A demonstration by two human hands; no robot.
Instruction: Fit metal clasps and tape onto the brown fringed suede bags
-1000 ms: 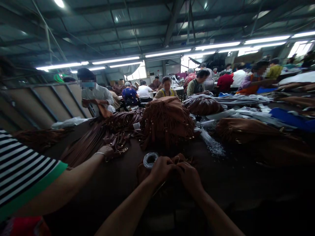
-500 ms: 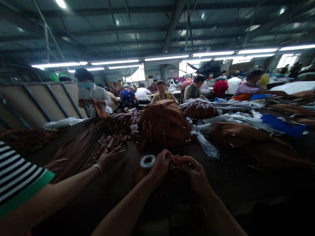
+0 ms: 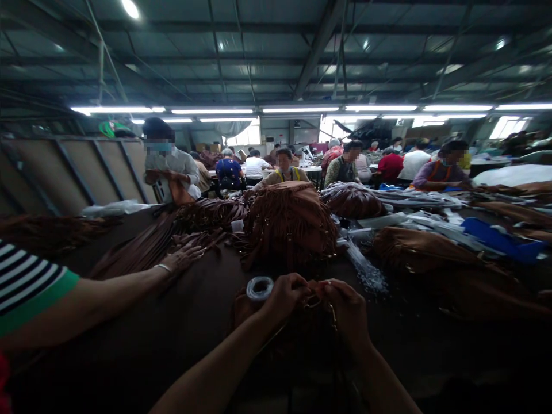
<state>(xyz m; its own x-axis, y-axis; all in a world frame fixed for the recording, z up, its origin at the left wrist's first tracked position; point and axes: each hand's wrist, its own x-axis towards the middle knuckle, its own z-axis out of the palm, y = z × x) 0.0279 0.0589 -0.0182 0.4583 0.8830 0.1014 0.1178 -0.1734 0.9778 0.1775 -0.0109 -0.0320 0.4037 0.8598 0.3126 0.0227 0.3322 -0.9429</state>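
A leather-goods factory floor was shown: fringed brown bags [image 3: 290, 221] were piled on a long table [image 3: 194, 310], rows of seated workers [image 3: 345, 167] filled the background, and fluorescent tubes [image 3: 297, 109] hung under a steel roof.

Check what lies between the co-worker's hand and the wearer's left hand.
Head view: a white roll close by the left hand, which grips a brown bag; otherwise bare dark tabletop up to the co-worker's hand.

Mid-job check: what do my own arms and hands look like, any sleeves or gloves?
Both forearms are bare to the frame edge, no sleeves in view. The left hand and right hand wear no gloves; no watch or bracelet shows. The striped sleeve and bangle belong to a co-worker.
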